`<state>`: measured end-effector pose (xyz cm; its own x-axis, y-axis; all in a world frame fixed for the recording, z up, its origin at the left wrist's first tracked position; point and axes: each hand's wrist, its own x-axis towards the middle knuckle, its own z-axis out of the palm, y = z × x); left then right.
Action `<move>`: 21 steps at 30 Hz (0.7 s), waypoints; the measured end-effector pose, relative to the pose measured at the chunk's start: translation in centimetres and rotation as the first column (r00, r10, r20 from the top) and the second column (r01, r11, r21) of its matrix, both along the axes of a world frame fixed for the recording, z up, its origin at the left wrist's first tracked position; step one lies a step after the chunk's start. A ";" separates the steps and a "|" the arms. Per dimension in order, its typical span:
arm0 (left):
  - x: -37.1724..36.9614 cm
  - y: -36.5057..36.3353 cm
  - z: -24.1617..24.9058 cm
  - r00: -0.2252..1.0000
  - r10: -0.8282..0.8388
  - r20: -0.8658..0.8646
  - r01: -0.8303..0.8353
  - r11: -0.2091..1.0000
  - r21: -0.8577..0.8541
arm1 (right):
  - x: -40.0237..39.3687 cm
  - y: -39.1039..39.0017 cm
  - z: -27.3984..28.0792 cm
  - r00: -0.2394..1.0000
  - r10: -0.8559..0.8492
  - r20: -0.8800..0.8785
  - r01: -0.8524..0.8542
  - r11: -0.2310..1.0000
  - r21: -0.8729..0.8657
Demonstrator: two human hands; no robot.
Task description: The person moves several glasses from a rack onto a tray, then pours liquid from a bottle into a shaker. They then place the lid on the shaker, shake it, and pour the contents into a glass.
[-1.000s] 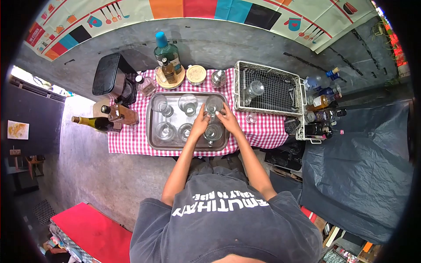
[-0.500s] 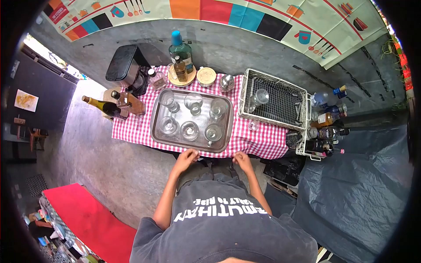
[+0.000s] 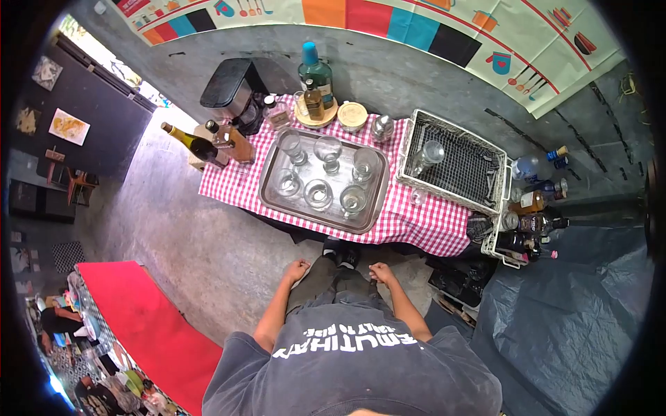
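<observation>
Clear drinking glasses [image 3: 318, 195] on the brown rectangular tray [image 3: 375, 201] look stiff, slippery, fragile; grip their sides. Left hand [image 3: 298, 269] and right hand [image 3: 380, 272], half-open, hold nothing.

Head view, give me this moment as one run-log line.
Left hand: off tray, nothing seen held | right hand: off tray, nothing seen held | tray: six glasses | wire basket: one glass

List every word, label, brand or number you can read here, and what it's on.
"MUTIHA", upside down on the shirt; letters at either end are distorted.
"TO RISE", smaller, on it too; the word before is warped.
Bottles: labels too small and blurred to read.
Wall banner: left-end lettering too small to read.
</observation>
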<state>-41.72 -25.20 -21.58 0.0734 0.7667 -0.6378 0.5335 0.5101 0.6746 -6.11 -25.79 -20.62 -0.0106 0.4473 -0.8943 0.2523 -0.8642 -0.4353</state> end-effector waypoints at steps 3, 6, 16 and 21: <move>-1.4 -1.7 -1.3 0.997 0.063 -0.046 -0.066 0.995 -0.069 | -0.8 2.0 1.0 0.999 0.048 0.020 -0.049 0.997 0.056; -2.7 -2.3 -1.0 0.982 0.172 -0.078 -0.178 0.981 -0.075 | -1.8 3.0 1.7 0.996 0.078 0.035 -0.081 0.993 0.083; -9.5 -2.0 -1.3 0.963 0.250 -0.100 -0.257 0.964 -0.073 | -6.9 3.6 0.7 0.992 0.090 0.092 -0.094 0.995 0.039; -16.4 0.7 -2.0 0.967 0.243 0.081 -0.216 0.943 -0.255 | -13.5 3.9 0.7 0.995 -0.069 0.074 0.068 0.998 0.018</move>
<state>-58.07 -24.50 -23.58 -0.0064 0.5948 -0.8038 0.3124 0.7648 0.5635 -19.59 -21.89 -19.94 0.0869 0.4588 -0.8843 0.2253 -0.8737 -0.4312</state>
